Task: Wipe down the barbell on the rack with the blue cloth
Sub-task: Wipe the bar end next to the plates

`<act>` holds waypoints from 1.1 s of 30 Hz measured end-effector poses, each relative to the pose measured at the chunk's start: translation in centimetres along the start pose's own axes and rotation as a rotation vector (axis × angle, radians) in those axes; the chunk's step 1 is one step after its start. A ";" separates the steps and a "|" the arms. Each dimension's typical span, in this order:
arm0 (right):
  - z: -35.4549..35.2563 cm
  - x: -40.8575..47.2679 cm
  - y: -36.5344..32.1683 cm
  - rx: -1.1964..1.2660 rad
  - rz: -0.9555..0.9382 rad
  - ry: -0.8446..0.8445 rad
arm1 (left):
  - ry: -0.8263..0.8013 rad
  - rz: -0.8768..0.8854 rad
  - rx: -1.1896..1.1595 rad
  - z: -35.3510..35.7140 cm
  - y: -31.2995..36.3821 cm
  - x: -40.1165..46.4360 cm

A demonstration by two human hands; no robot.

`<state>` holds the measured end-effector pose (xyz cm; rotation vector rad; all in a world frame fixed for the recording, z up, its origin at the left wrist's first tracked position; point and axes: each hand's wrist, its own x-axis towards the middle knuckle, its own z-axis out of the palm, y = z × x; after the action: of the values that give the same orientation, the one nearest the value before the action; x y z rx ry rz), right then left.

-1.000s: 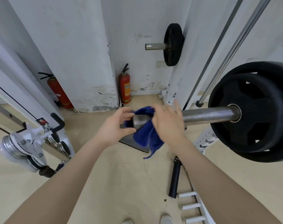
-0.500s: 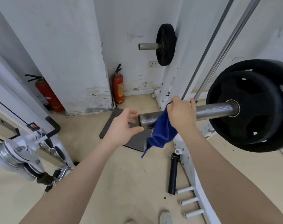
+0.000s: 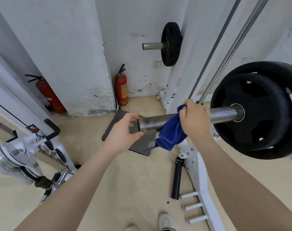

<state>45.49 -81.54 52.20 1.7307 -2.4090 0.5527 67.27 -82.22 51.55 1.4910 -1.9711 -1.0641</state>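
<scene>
**Around my feet and along the wall**

A red fire extinguisher [image 3: 122, 88] stands in the corner by the white pillar [image 3: 63, 52], with a second extinguisher [image 3: 47, 94] leaning further left. A small black plate [image 3: 171, 44] hangs on a wall peg. A dark rubber mat [image 3: 138, 144] lies on the beige floor [image 3: 125, 189], a black tube [image 3: 177, 178] beside white storage pegs [image 3: 194, 206]. A cable pulley [image 3: 13, 157] sits at my left.

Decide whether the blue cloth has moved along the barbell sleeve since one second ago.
Yes. The blue cloth slid from the barbell sleeve end toward the weight plate.
</scene>
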 end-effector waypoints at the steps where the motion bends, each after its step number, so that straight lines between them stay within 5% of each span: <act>1: 0.4 -0.3 -0.7 -0.008 -0.007 0.033 | -0.004 0.006 0.035 0.0 0.5 0.1; 7: 1.6 -2.2 -1.4 0.013 -0.586 0.006 | 0.098 0.050 0.331 1.9 4.0 0.2; 9: 0.9 -0.2 1.6 -0.094 -0.504 0.009 | 0.097 0.102 0.369 2.6 5.2 0.3; 14: -1.4 2.3 8.7 -0.172 0.077 0.080 | 0.066 0.165 0.400 5.1 7.6 1.2; 20: 0.3 1.1 8.5 0.011 -0.443 -0.072 | 0.099 0.204 0.603 8.7 9.6 1.8; 26: -1.8 3.7 13.4 0.168 0.011 -0.023 | 0.113 0.164 0.757 9.4 9.7 2.2; 29: 0.2 1.9 11.7 0.081 -0.139 0.079 | 0.193 0.177 0.717 9.9 9.7 2.2; 33: 1.2 0.5 11.5 0.323 -0.420 0.123 | 0.212 0.137 0.697 10.0 9.8 2.1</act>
<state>34.68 -79.23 48.74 2.1724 -1.8707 0.9877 53.38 -79.98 53.07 1.6669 -2.3612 -0.1318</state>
